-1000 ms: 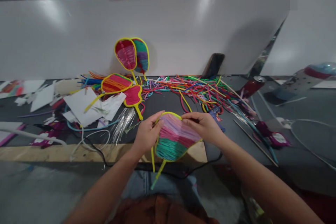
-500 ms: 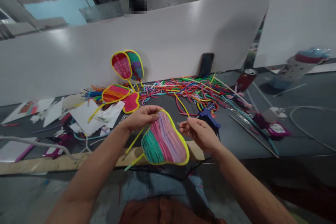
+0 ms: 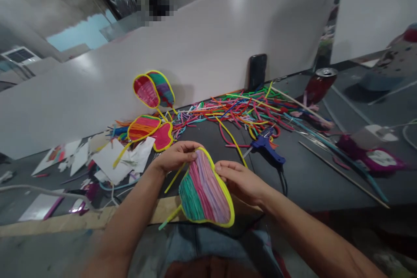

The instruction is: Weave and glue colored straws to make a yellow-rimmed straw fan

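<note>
A wing-shaped pipe-cleaner piece (image 3: 205, 191), striped green, pink and lilac inside a yellow rim, hangs tilted between my hands. My left hand (image 3: 177, 156) pinches its upper tip between thumb and fingers. At the notch in the right rim, my right hand (image 3: 241, 178) has its fingertips pressed on the yellow edge; its lower fingers are partly hidden. Two yellow stems stick out at the piece's lower left, one with a green end. A blue glue gun (image 3: 269, 147) lies just beyond my right hand, beside a long yellow pipe cleaner (image 3: 233, 139).
Loose coloured pipe cleaners (image 3: 224, 108) pile along the white partition (image 3: 208, 52), where a phone (image 3: 257, 71) leans. Finished-looking winged pieces (image 3: 145, 128) lie at left by paper scraps (image 3: 112, 160). A red can (image 3: 321, 84), a thin stick (image 3: 342, 173) and a white charger (image 3: 374, 134) sit at right.
My right hand has moved left onto the yellow rim, where before it was apart from the piece. My left hand keeps its pinch. The camera view has tilted and shifted.
</note>
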A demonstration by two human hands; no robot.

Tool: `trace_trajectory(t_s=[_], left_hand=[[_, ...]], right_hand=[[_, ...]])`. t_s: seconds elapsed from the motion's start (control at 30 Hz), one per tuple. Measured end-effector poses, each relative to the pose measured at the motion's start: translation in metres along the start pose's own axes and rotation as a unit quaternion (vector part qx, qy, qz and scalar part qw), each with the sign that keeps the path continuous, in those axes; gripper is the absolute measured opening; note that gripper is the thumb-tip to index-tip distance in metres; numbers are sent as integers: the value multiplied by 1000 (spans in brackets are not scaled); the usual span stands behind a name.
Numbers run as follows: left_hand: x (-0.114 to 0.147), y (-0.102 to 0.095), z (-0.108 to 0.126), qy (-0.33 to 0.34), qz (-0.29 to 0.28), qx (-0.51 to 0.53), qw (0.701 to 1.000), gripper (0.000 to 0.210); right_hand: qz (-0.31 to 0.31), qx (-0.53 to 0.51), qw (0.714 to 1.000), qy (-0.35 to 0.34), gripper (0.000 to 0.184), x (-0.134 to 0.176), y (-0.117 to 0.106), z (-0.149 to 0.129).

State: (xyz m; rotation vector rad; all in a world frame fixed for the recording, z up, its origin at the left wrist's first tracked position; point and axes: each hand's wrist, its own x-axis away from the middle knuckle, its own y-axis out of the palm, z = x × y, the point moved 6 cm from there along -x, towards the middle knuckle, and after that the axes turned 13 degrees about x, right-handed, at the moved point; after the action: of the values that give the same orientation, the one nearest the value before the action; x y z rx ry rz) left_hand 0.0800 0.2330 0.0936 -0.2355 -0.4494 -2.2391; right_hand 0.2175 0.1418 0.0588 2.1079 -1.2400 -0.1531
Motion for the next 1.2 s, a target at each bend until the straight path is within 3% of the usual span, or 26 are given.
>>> trace_trajectory(t_s=[0.47, 0.57, 0.63, 0.67, 0.73, 0.8, 0.9, 0.97, 1.07, 1.2], left_hand=[[-25, -22, -22, -53, 41, -6, 998, 43], [-24, -30, -26, -52, 56, 31, 997, 41], [-23, -36, -29, -51, 68, 59, 995, 42], [-22, -39, -31, -49, 73, 70, 994, 43], [-21, -45, -37, -42, 79, 86, 992, 46], [-21, -52, -43, -33, 87, 106, 990, 47], [-20, -61, -53, -20, 99, 140, 985, 44], [-19, -66, -58, -11, 103, 166, 981, 42], [-16, -73, -61, 13, 110, 209, 972, 41], [-10, -75, -58, 54, 111, 255, 959, 46]], right_hand=[[45, -55, 997, 34, 27, -21, -23, 5], [54, 22, 998, 20, 30, -24, -27, 3], [85, 162, 983, -28, 33, -21, -35, -8], [118, 250, 959, -61, 35, -16, -41, -16], [204, 429, 871, -127, 33, -2, -54, -35], [280, 574, 750, -169, 33, 17, -67, -51], [379, 726, 539, -197, 34, 45, -85, -63], [392, 785, 451, -164, 41, 54, -97, -58], [386, 826, 392, -124, 48, 57, -111, -45], [398, 833, 369, -108, 48, 57, -119, -40]])
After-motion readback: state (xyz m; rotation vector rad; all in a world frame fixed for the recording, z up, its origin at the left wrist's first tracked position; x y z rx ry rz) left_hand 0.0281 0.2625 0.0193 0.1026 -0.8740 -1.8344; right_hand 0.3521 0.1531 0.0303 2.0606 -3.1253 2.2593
